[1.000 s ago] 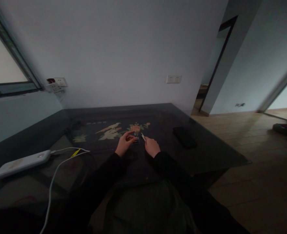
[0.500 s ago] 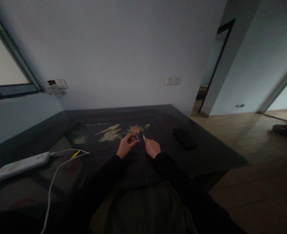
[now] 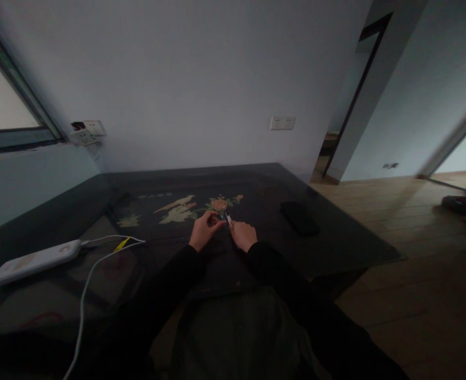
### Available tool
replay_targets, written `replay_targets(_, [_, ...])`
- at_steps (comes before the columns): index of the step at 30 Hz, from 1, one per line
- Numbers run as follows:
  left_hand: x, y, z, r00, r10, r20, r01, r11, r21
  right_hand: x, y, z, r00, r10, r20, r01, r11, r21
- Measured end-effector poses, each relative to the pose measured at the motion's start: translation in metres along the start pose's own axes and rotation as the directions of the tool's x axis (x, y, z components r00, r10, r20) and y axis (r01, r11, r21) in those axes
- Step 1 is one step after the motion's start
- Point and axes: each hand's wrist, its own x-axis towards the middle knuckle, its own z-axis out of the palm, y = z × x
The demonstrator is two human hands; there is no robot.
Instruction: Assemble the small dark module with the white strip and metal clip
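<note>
First, note the white cable (image 3: 83, 306) at near left, running to the power bank (image 3: 35, 262); your left sleeve (image 3: 169, 282) could snag it if that arm swings outward. Next, check both grips. Your left hand (image 3: 203, 233) pinches a small shiny item (image 3: 222, 217) between thumb and fingers, above the middle of the table (image 3: 347, 253); it is too small to identify. Your right hand (image 3: 244, 235) is closed around a slim white piece (image 3: 228, 220) just right of it; whether the two pieces touch is unclear. Caution: the item may slip if the pinch loosens or the white piece pushes it sideways, and dim light would hamper finding it. The tabletop is dark and glossy, with a bird-and-flower picture (image 3: 177, 212) beyond your left hand. A black oblong object (image 3: 299, 218) lies right. Farther, a pale wall (image 3: 201, 79) carries sockets (image 3: 282, 123); wooden floor (image 3: 399, 301) extends right.
</note>
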Motion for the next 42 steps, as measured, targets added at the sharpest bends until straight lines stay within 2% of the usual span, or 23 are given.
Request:
replay_targets(3, [-0.001, 0.0, 0.001, 1.0, 0.012, 0.009, -0.012, 0.999, 0.047, 0.003, 0.005, -0.003, 0.997, 0.007, -0.083, 0.002, 0.994, 0.112])
replay_targets(5, [-0.002, 0.0, 0.001, 1.0, 0.021, 0.016, -0.023, 0.996, 0.082, 0.008, 0.009, -0.005, 0.985, -0.015, -0.169, 0.056, 0.968, 0.244])
replay_targets(8, [-0.003, 0.001, 0.001, 0.999, 0.019, 0.036, -0.024, 0.986, 0.167, 0.017, 0.016, -0.005, 0.967, -0.065, -0.248, 0.178, 0.866, 0.467])
replay_targets(12, [-0.005, 0.008, -0.001, 0.998, 0.019, 0.063, -0.042, 0.926, 0.374, 0.025, 0.018, 0.0, 0.972, -0.115, -0.207, 0.225, 0.722, 0.654])
replay_targets(16, [-0.007, 0.014, -0.003, 0.994, 0.083, 0.076, -0.111, 0.846, 0.522, 0.027, 0.019, 0.006, 0.977, -0.123, -0.173, 0.211, 0.666, 0.716])
replay_targets(21, [-0.006, 0.016, -0.003, 0.977, 0.162, 0.14, -0.213, 0.772, 0.598, 0.027, 0.019, 0.009, 0.988, -0.088, -0.123, 0.15, 0.673, 0.724])
replay_targets(24, [-0.006, 0.015, -0.004, 0.969, 0.188, 0.158, -0.245, 0.769, 0.591, 0.027, 0.019, 0.007, 0.99, -0.078, -0.121, 0.14, 0.71, 0.69])
replay_targets(28, [-0.003, 0.009, -0.007, 0.982, 0.146, 0.12, -0.186, 0.847, 0.497, 0.025, 0.019, 0.003, 0.984, -0.089, -0.153, 0.166, 0.756, 0.634])
replay_targets(31, [0.002, 0.002, -0.008, 0.981, 0.144, 0.131, -0.179, 0.929, 0.324, 0.025, 0.02, 0.0, 0.977, -0.139, -0.164, 0.209, 0.791, 0.575])
replay_targets(34, [0.008, -0.005, -0.009, 0.976, 0.149, 0.158, -0.179, 0.964, 0.195, 0.029, 0.021, -0.002, 0.964, -0.205, -0.17, 0.263, 0.836, 0.482])
replay_targets(42, [0.03, -0.025, -0.012, 0.98, 0.076, 0.182, -0.105, 0.982, 0.156, 0.056, 0.02, -0.001, 0.95, -0.232, -0.209, 0.298, 0.873, 0.386])
